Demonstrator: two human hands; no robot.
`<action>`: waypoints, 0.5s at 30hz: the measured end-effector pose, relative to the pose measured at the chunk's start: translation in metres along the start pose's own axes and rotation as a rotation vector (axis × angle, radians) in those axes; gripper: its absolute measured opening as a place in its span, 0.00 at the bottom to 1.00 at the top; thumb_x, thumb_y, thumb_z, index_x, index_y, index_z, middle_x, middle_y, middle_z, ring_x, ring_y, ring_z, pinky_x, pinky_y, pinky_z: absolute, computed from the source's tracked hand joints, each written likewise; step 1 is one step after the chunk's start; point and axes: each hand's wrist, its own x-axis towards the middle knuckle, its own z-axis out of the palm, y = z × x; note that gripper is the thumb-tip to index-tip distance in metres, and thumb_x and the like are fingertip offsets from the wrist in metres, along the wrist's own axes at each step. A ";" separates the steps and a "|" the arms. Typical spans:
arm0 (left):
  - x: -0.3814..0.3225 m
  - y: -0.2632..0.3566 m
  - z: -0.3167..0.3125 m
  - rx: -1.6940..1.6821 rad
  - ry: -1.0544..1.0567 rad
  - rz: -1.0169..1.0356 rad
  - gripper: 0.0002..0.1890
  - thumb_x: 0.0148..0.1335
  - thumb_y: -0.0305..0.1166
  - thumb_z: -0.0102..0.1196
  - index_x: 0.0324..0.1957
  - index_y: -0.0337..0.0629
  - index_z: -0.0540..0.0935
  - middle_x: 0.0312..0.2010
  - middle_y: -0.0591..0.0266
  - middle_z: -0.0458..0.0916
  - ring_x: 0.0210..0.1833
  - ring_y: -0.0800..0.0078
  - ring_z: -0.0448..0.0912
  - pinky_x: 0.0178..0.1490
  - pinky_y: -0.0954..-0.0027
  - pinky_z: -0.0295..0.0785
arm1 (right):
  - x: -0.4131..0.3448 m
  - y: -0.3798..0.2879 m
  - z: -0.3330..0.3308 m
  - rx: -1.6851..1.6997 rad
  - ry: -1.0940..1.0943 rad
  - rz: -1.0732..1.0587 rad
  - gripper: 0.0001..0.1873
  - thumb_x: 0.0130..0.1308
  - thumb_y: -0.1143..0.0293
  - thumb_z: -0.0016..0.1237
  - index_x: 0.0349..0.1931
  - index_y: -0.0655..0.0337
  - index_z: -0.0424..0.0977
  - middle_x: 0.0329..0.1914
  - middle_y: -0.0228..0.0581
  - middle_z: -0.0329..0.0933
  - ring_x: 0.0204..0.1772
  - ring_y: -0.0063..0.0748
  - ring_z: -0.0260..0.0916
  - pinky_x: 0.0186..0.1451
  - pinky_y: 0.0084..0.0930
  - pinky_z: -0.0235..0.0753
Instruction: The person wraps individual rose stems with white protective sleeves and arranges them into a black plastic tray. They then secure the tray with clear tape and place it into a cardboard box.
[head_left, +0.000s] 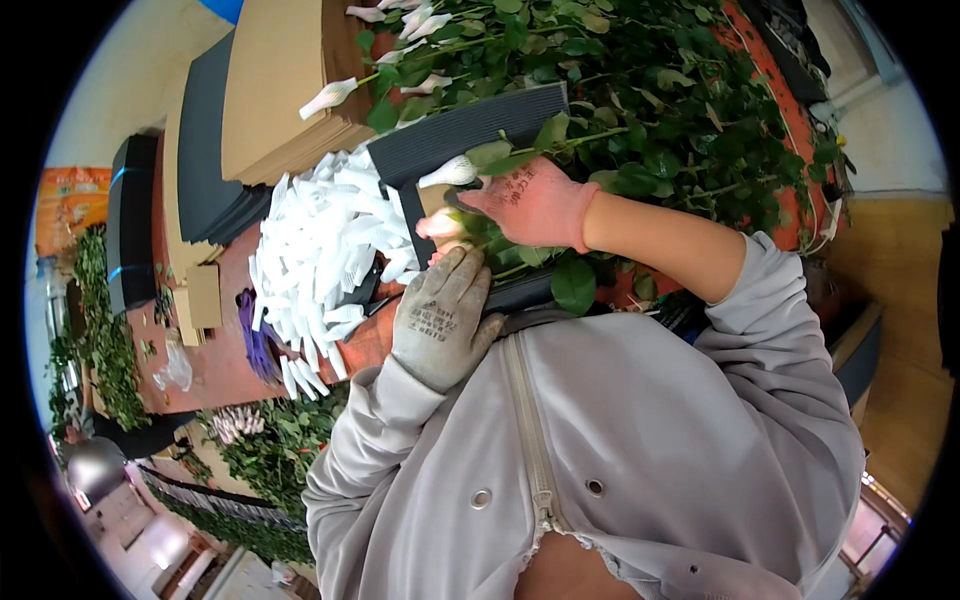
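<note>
My left hand (442, 319), in a grey glove bearing print, lies palm down with fingers extended and its thumb apart. Its fingertips are beside pink rosebuds (442, 225) lying over cardboard and dark corrugated board (480, 131). Above them is my right hand (525, 199) in a pink glove, its fingers bent over the rose stems; what its fingers grip is hidden. A rosebud in a white mesh sleeve (450, 172) lies just above its fingertips, with leaves and a stem running right. A pile of white mesh sleeves (322, 240) lies left of the board.
Leafy rose stems (660, 90) cover the right of the red table (225, 360). Stacked brown cardboard (277, 90) and dark sheets (202, 142) stand at upper left. A purple glove (257, 337) lies near the sleeves. More roses (277, 442) are beyond the table's left edge.
</note>
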 end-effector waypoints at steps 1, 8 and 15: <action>-0.001 0.001 -0.003 0.002 0.009 0.030 0.29 0.46 0.40 0.61 0.50 0.32 0.76 0.57 0.49 0.71 0.63 0.53 0.66 0.63 0.56 0.62 | -0.002 0.000 0.001 -0.062 0.042 -0.047 0.22 0.60 0.73 0.40 0.56 0.52 0.70 0.42 0.38 0.78 0.55 0.34 0.70 0.53 0.33 0.70; 0.008 -0.013 -0.006 -0.080 0.179 -0.040 0.33 0.49 0.42 0.61 0.54 0.29 0.72 0.56 0.40 0.69 0.63 0.48 0.65 0.63 0.56 0.62 | -0.007 -0.011 -0.010 -0.221 0.031 -0.101 0.20 0.59 0.68 0.41 0.54 0.51 0.71 0.42 0.40 0.68 0.43 0.41 0.69 0.44 0.32 0.71; 0.012 -0.020 -0.004 0.015 0.109 -0.056 0.33 0.51 0.47 0.59 0.53 0.29 0.73 0.59 0.45 0.66 0.62 0.49 0.65 0.62 0.55 0.62 | -0.001 0.005 -0.039 -0.207 -0.109 0.201 0.23 0.57 0.57 0.47 0.53 0.55 0.70 0.44 0.38 0.73 0.44 0.37 0.72 0.45 0.34 0.70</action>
